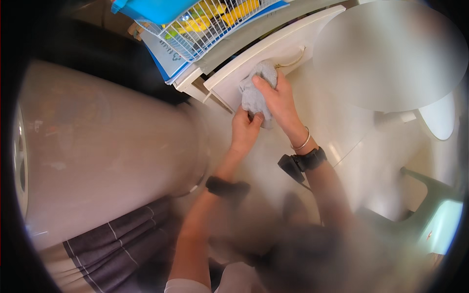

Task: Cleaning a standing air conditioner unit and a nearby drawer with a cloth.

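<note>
Both hands hold a bunched grey cloth with a towel-like texture. My left hand grips its lower end, the thumb on top. My right hand clasps its upper right side, thumb laid across the front. Right behind the cloth is the white front panel of a drawer or cabinet; whether the cloth touches it, I cannot tell. A thin cord handle on that panel runs close to the right hand's fingertips. Dark straps circle both wrists, and a bangle sits on the right one.
Above the panel stand a white wire basket of yellow packets and a blue plastic bin. A large glossy beige appliance or container fills the left, near a dark pleated curtain. At right is a green plastic stool on the tiled floor.
</note>
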{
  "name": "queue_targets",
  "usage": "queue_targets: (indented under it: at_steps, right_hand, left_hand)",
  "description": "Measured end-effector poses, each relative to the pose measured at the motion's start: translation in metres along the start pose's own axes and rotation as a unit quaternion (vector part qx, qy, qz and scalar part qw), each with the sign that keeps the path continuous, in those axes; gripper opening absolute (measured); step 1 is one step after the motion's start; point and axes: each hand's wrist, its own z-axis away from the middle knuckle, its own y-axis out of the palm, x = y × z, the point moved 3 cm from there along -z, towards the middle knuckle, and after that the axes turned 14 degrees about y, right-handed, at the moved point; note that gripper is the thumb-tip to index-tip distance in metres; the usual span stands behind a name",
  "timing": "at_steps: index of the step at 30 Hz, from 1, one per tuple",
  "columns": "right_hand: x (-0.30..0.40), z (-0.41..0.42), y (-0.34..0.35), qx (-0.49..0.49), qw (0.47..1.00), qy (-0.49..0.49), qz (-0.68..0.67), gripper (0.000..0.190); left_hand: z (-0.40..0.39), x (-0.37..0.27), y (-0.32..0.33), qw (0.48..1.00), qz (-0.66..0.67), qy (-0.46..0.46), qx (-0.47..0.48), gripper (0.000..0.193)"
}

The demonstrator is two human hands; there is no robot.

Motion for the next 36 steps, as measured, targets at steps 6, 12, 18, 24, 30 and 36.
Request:
queue_targets:
  at_steps: [6,12,18,24,30,36]
  right_hand:
    - [-0.105,-0.032,-0.006,-0.049,0.992,0.039,0.11,0.028]
    - [-0.151,-0.029,-0.013,-0.036,0.982,0.174,0.069,0.048]
    - [-0.096,-0.007,0.016,-0.135,0.962,0.063,0.228,0.047]
    - [-0.062,0.024,0.035,-0.017,0.99,0.083,0.115,0.044]
    - [0.083,0.026,0.02,-0.036,0.979,-0.196,0.05,0.027]
    - [0.019,0.026,0.047,-0.098,0.948,-0.26,0.155,0.028]
  left_hand:
    - [0.017,0.042,0.02,0.979,-0.135,-0.151,0.033,0.032]
    - [0.031,0.058,0.025,0.965,-0.21,-0.143,0.061,0.03]
    - [0.025,0.043,-0.001,0.982,-0.125,-0.143,-0.007,0.033]
    - [0.055,0.016,-0.01,0.987,-0.004,-0.098,-0.126,0.032]
    - [0.016,-0.079,-0.014,0.981,-0.091,-0.001,-0.17,0.028]
    - [0.023,-0.001,-0.033,0.976,-0.139,-0.149,-0.071,0.028]
